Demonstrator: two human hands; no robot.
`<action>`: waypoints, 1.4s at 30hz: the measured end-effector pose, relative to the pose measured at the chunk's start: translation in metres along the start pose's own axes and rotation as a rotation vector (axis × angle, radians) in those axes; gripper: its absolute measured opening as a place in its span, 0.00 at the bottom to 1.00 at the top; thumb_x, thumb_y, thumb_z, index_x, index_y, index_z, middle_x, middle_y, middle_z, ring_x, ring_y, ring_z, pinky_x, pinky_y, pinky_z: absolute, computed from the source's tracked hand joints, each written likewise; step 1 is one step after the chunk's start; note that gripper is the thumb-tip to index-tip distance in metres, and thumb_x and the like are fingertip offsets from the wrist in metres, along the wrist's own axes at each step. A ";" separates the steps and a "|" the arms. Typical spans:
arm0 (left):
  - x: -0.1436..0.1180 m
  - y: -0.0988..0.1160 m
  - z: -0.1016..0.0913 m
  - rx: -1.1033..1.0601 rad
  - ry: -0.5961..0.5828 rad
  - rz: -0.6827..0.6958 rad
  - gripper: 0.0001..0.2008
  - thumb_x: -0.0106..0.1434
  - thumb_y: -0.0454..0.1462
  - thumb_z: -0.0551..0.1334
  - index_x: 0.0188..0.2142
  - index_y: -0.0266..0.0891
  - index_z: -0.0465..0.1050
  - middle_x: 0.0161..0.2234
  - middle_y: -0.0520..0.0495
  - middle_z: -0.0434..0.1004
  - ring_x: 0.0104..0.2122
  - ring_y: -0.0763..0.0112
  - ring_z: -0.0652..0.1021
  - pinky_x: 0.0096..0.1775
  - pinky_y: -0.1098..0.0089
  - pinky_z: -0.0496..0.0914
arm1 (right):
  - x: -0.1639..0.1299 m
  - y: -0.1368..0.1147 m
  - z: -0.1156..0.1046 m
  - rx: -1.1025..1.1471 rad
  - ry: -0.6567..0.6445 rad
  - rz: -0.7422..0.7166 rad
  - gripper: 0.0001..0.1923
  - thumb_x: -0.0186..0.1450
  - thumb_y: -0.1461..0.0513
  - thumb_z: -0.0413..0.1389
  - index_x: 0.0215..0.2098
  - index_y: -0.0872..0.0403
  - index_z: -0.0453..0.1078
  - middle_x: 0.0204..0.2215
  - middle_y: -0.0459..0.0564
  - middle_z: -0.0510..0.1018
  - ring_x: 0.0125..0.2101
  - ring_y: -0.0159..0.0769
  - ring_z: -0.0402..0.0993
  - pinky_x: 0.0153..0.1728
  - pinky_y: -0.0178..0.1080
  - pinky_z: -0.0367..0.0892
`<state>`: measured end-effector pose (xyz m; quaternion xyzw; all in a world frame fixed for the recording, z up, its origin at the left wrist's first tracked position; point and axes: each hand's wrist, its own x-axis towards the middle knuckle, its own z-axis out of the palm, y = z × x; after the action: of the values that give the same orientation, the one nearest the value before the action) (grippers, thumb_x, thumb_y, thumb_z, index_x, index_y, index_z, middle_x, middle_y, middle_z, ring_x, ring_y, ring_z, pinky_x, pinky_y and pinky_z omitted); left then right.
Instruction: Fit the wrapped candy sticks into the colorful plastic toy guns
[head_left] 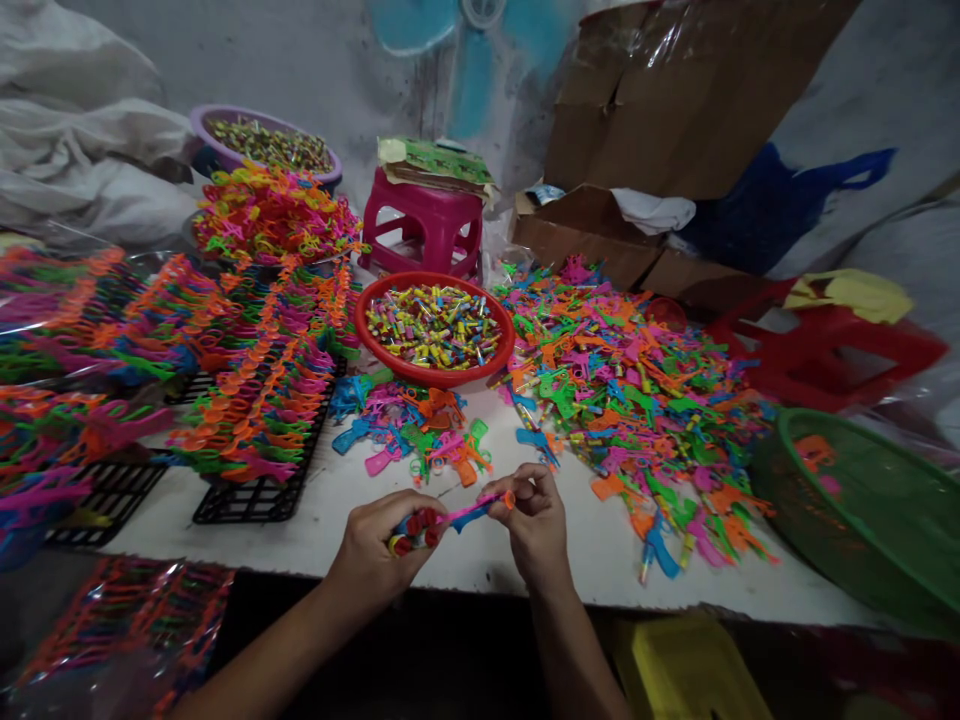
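My left hand (pixel 379 540) is closed around several small tubes with red ends (pixel 424 525). Between my two hands stretches a pink and blue plastic toy gun (pixel 474 512), with an orange part at its right end. The fingers of my right hand (pixel 536 520) pinch that end, and the left fingertips touch the other. Just beyond the hands lies a small group of loose toy guns (pixel 420 430) in pink, blue, green and orange. Behind them stands a red basin (pixel 435 377) full of little yellow and multicoloured tubes.
A large heap of toy guns (pixel 630 390) spreads to the right, beside a green basin (pixel 847 520). On the left, black racks (pixel 247 508) carry rows of toy guns. A pink stool (pixel 424 215), a purple basin (pixel 202 130) and cardboard boxes (pixel 660 110) stand behind.
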<state>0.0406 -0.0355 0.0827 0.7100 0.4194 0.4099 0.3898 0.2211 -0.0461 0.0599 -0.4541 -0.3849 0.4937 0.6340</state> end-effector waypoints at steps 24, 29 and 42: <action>0.011 -0.019 0.028 -0.714 -0.125 -0.646 0.17 0.54 0.45 0.59 0.39 0.37 0.62 0.26 0.52 0.70 0.14 0.82 0.67 0.10 0.83 0.53 | 0.006 0.015 0.015 -0.199 0.115 0.065 0.14 0.57 0.53 0.54 0.22 0.55 0.62 0.17 0.40 0.62 0.19 0.26 0.57 0.22 0.30 0.55; 0.007 -0.023 0.027 -0.455 -0.151 -0.502 0.17 0.56 0.44 0.57 0.43 0.41 0.58 0.30 0.49 0.73 0.19 0.75 0.73 0.11 0.81 0.59 | -0.004 0.012 0.022 -0.422 0.006 0.063 0.17 0.60 0.52 0.49 0.20 0.54 0.56 0.16 0.39 0.56 0.18 0.25 0.51 0.19 0.29 0.50; 0.009 -0.020 0.024 -0.340 0.029 -0.475 0.12 0.47 0.40 0.65 0.30 0.36 0.70 0.19 0.51 0.73 0.18 0.74 0.72 0.17 0.78 0.63 | -0.013 0.014 0.033 -0.597 0.013 -0.091 0.18 0.62 0.55 0.46 0.17 0.54 0.52 0.14 0.38 0.54 0.17 0.24 0.51 0.19 0.30 0.50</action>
<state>0.0592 -0.0257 0.0584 0.5104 0.5046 0.3816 0.5824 0.1833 -0.0507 0.0561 -0.6060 -0.5286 0.3270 0.4963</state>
